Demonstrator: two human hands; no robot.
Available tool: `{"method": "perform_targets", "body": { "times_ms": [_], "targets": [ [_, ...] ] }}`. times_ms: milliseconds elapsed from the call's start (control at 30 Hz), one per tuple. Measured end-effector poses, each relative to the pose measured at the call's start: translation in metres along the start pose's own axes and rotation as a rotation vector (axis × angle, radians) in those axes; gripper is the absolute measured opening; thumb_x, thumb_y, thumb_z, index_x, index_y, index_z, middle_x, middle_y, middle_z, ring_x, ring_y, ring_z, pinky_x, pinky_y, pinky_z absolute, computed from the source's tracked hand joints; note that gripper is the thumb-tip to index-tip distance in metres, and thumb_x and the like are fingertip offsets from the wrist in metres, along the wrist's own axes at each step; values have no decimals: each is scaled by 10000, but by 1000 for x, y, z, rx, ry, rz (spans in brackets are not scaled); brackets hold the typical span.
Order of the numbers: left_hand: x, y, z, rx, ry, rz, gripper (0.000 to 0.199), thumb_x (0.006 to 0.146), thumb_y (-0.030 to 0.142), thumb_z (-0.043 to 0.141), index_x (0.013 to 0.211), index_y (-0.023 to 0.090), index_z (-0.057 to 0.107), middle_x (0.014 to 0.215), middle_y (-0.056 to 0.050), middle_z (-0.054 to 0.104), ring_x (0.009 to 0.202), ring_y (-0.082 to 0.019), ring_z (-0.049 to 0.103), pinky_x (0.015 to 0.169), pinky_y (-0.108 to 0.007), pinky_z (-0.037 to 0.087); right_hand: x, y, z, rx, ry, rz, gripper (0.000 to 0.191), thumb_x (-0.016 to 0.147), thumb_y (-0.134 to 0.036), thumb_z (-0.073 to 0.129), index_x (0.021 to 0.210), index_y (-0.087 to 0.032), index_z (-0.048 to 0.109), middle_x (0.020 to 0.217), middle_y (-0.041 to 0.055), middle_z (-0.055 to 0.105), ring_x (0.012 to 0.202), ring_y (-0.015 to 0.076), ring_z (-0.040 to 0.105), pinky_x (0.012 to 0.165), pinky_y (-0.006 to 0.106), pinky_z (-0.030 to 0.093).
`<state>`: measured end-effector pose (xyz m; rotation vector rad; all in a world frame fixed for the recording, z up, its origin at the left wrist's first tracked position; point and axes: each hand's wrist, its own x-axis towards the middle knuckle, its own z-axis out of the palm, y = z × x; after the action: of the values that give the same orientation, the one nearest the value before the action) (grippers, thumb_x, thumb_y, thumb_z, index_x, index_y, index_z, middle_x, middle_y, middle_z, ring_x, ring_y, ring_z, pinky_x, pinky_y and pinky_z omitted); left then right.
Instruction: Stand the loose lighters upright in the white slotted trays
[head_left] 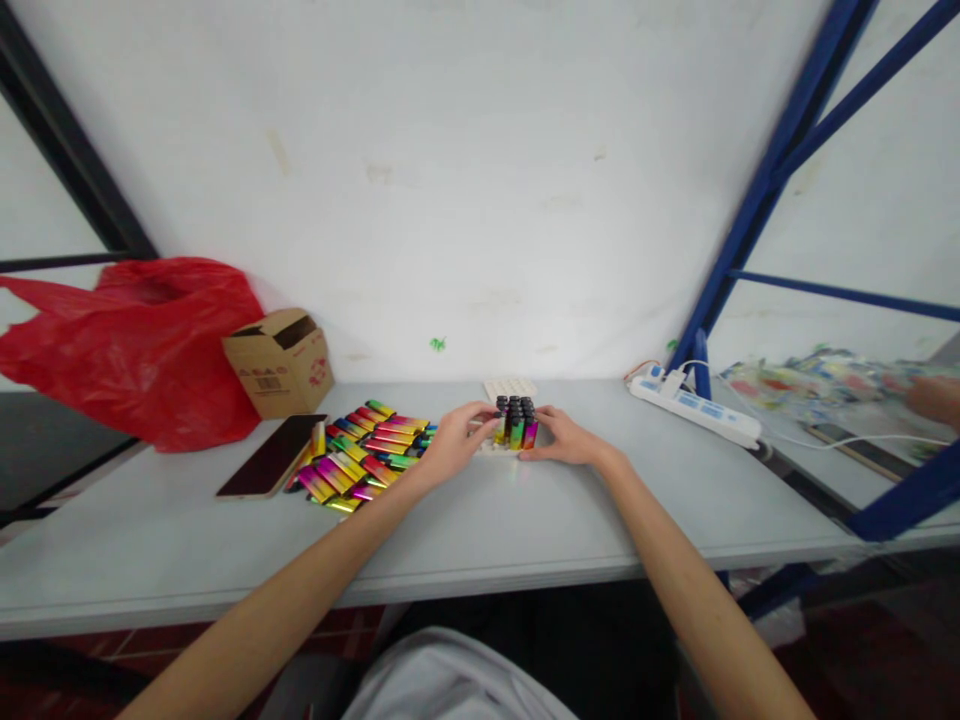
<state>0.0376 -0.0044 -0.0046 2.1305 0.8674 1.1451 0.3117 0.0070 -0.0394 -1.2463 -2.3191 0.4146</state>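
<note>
Shiny multicoloured lighters (517,430) with black tops stand upright, packed together in a low white tray (496,452). At the left side of this group, my left hand (455,440) pinches a lighter (499,428) between thumb and fingers, upright beside the others. My right hand (564,440) is curled around the right side of the tray, its thumb along the front and its fingers by the lighters' tops. A loose pile of lighters (360,450), gold, red, green and purple, lies left of my left hand, partly covered by it.
Left of the pile lies a dark-screened phone (274,458). Behind it stand an open cardboard box (281,365) and a red plastic bag (150,350). A white perforated tray (510,388) sits near the wall. On the right are a power strip (694,408), blue frame posts and another person's hand (936,400).
</note>
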Motion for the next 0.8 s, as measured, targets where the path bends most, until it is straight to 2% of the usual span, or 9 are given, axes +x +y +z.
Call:
{"method": "perform_targets", "body": {
  "times_ms": [233, 367, 467, 667, 800],
  "targets": [
    [3, -3, 5, 38, -37, 8, 263, 957, 376, 644, 1111, 182, 734, 1033, -105, 801, 946, -245, 755, 853, -358, 602, 0, 2, 0, 4, 4, -7, 812, 790, -693, 826, 1406, -187, 668, 1406, 183, 625, 1296, 374, 594, 1155, 536, 459],
    [4, -1, -5, 172, -38, 62, 276, 962, 379, 652, 1157, 193, 711, 1021, -94, 787, 933, -239, 739, 881, -367, 579, 0, 1, 0, -13, -1, -7, 827, 794, -693, 823, 1409, -165, 664, 1401, 199, 627, 1301, 375, 594, 1167, 532, 454],
    [6, 3, -25, 283, -17, 62, 279, 973, 403, 627, 1125, 190, 724, 1056, -103, 786, 966, -251, 734, 926, -386, 561, 0, 0, 1, -14, -1, -1, 827, 796, -692, 821, 1410, -161, 662, 1429, 206, 611, 1323, 378, 583, 1181, 538, 446],
    [3, 1, -84, 479, -77, -41, 291, 934, 404, 587, 976, 185, 774, 1013, -110, 809, 958, -279, 743, 955, -405, 549, 0, -1, 1, 1, -1, 25, 862, 771, -709, 831, 1420, -169, 655, 1429, 198, 609, 1323, 377, 583, 1186, 546, 448],
    [-16, -5, -116, 634, -209, -106, 314, 894, 442, 610, 943, 204, 810, 1016, -116, 810, 977, -311, 737, 970, -431, 549, 0, -5, -1, -5, -20, 43, 879, 777, -711, 826, 1430, -150, 647, 1453, 214, 589, 1348, 382, 565, 1203, 543, 431]
  ]
}}
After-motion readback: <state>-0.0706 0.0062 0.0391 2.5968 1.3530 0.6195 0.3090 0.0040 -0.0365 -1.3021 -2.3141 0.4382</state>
